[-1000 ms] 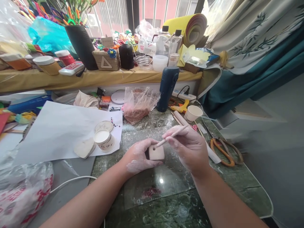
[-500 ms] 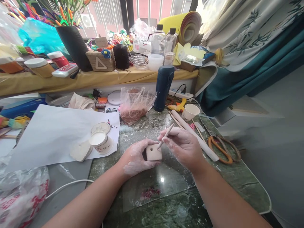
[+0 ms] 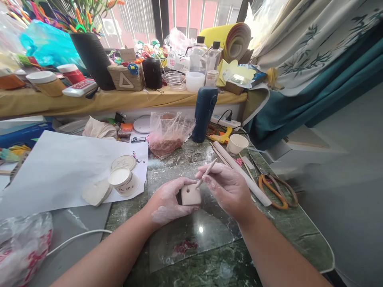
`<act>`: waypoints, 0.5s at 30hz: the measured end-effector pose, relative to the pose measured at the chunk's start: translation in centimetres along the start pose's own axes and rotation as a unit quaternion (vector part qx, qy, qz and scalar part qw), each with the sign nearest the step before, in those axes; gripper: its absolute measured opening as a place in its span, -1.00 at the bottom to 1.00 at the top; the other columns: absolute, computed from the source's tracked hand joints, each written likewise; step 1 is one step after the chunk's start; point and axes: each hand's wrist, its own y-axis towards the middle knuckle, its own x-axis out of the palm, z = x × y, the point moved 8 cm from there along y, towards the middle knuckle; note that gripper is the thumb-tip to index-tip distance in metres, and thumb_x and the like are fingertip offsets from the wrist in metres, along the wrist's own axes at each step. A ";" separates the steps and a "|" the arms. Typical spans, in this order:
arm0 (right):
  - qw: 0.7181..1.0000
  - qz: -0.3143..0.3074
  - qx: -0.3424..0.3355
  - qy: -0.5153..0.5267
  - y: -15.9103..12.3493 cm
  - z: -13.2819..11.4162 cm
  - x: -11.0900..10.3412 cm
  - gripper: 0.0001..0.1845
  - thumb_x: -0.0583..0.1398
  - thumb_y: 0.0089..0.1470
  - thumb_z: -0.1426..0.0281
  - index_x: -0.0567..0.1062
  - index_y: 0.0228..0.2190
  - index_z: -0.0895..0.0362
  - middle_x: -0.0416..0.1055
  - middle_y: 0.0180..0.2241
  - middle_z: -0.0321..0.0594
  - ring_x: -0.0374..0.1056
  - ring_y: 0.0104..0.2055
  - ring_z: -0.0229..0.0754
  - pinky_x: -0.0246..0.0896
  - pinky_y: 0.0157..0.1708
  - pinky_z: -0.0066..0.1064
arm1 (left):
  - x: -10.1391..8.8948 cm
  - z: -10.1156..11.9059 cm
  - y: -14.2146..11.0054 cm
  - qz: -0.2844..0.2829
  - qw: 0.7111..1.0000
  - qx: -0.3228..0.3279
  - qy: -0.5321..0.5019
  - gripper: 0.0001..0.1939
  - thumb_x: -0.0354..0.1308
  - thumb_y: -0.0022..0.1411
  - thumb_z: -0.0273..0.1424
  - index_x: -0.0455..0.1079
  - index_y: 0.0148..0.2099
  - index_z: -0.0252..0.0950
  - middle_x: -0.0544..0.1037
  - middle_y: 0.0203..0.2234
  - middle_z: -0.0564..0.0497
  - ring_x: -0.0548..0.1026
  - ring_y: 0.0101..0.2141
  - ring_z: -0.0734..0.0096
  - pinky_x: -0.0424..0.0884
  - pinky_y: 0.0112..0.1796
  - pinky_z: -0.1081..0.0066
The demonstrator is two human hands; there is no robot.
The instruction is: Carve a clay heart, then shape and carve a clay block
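My left hand (image 3: 169,201), dusted white, is closed around a small pale clay block (image 3: 191,196) with a round dark hole in its face. Thumb and fingers grip the block from its top and bottom. In my right hand (image 3: 229,189) is a thin pale pointed stick (image 3: 206,173), pinched between thumb and fingers. Its tip touches the block's upper right, beside the hole. Both hands are above a clear sheet (image 3: 167,251) on the green tabletop.
Left of my hands, a white tub (image 3: 124,182) and a flat pale slab (image 3: 96,192) lie on white paper (image 3: 72,159). To the right are a white roller (image 3: 242,173), scissors (image 3: 277,191) and a paper cup (image 3: 237,143). Behind stand a bag of brown material (image 3: 166,143) and a dark blue flask (image 3: 204,114).
The whole view has shifted slightly, so things appear a little farther left. Both hands keep their hold, and the stick's tip stays at the block's upper right.
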 end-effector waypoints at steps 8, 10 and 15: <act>0.999 -0.020 -0.029 -0.027 0.0 -0.5 0.3 -0.76 0.26 0.27 0.43 0.59 -0.06 -0.06 0.59 -0.17 -0.23 0.51 -0.08 -0.09 0.45 -0.01 -0.12 | 0.3 -0.8 -0.1 -0.002 1.000 0.002 -0.007 -0.40 0.47 0.01 -0.27 0.44 0.12 -0.10 0.61 -0.03 0.03 0.56 -0.10 0.17 0.45 -0.05 0.24; 0.998 -0.022 -0.037 -0.035 0.1 -0.8 0.4 -0.77 0.25 0.27 0.44 0.59 -0.07 -0.05 0.59 -0.17 -0.23 0.51 -0.09 -0.10 0.43 -0.01 -0.13 | 0.3 -1.0 0.0 0.000 1.000 -0.003 -0.003 -0.38 0.48 0.00 -0.26 0.44 0.13 -0.10 0.61 -0.03 0.02 0.56 -0.07 0.15 0.45 -0.02 0.21; 0.995 -0.049 -0.055 -0.066 0.3 -1.3 0.9 -0.93 0.28 0.25 0.41 0.58 -0.23 0.00 0.59 -0.25 -0.24 0.51 -0.16 -0.12 0.41 -0.10 -0.20 | 0.4 -0.9 0.1 -0.005 1.000 -0.016 -0.002 -0.37 0.48 -0.01 -0.28 0.44 0.12 -0.15 0.62 -0.06 0.01 0.56 -0.09 0.15 0.44 -0.03 0.21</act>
